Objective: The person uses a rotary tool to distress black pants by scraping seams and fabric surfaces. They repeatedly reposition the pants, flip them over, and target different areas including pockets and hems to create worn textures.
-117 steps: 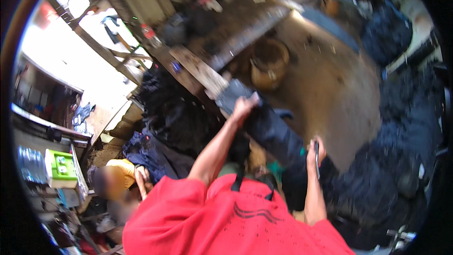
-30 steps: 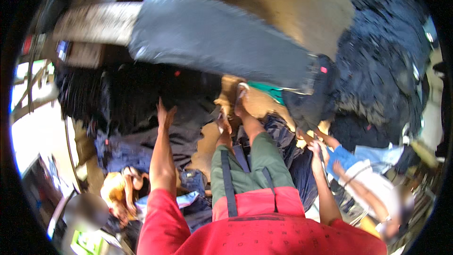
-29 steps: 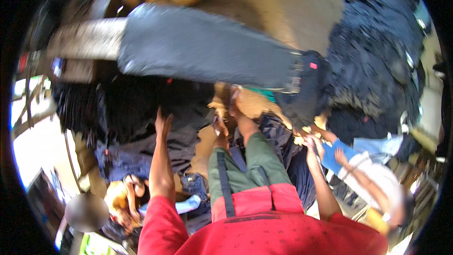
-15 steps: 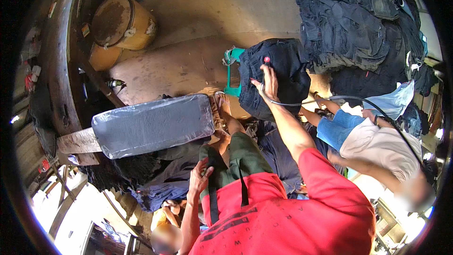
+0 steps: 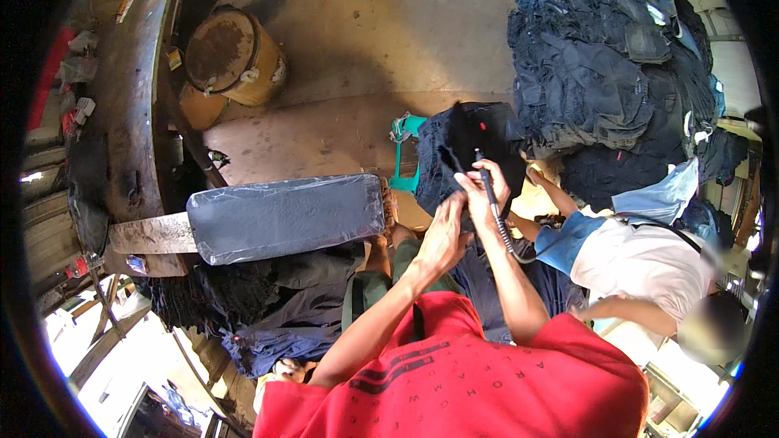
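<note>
My right hand [image 5: 497, 188] is closed round a black pen-shaped corded handpiece [image 5: 479, 156], whose tip points away from me. A coiled sleeve and cable trail from its near end. Beyond the tip lies a bundle of dark garments [image 5: 442, 150] with a small red spot on top, set over a green stool [image 5: 407, 127]. At the near edge of the bundle my left hand [image 5: 442, 237] is closed, its fingers pressed together on dark cloth beside my right hand. The exact grip of those fingertips is partly hidden.
To the left lies a plastic-wrapped dark padded board [image 5: 284, 217]. A rusty yellow drum [image 5: 260, 61] stands beyond it. Dark garments are stacked high [image 5: 588, 73] at the far right. A co-worker in a light shirt [image 5: 641, 264] sits close on my right.
My left hand has risen from my lap to the near edge of the garments. My right hand has drawn nearer with the handpiece. The view has shifted slightly.
</note>
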`<state>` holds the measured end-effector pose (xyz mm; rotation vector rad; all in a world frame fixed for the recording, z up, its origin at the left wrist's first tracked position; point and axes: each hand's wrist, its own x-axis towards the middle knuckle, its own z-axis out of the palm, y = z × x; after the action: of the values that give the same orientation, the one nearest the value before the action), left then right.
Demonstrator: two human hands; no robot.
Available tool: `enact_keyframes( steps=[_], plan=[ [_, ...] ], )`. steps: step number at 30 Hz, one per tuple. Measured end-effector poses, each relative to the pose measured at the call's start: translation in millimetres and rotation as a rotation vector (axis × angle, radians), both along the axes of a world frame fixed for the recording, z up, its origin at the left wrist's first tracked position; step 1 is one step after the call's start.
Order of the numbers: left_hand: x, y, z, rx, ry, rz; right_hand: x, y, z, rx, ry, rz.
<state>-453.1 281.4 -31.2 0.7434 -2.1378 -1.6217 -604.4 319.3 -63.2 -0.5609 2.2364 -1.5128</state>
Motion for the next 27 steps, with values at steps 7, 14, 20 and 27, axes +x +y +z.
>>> enact_keyframes(
  steps=[7,14,20,27],
  plan=[
    [56,-10,-9,-0.133,-0.399,0.141,80,-44,22,-0.101,0.031,-0.027],
    [133,-10,-11,-0.157,-0.391,0.125,108,-43,-6,0.102,0.074,-0.080],
    [134,7,-6,-0.189,-0.321,0.278,116,-63,17,0.059,0.372,0.037],
    [173,-12,-37,0.017,-0.469,0.249,127,-62,26,0.006,0.429,0.239]
  ],
)
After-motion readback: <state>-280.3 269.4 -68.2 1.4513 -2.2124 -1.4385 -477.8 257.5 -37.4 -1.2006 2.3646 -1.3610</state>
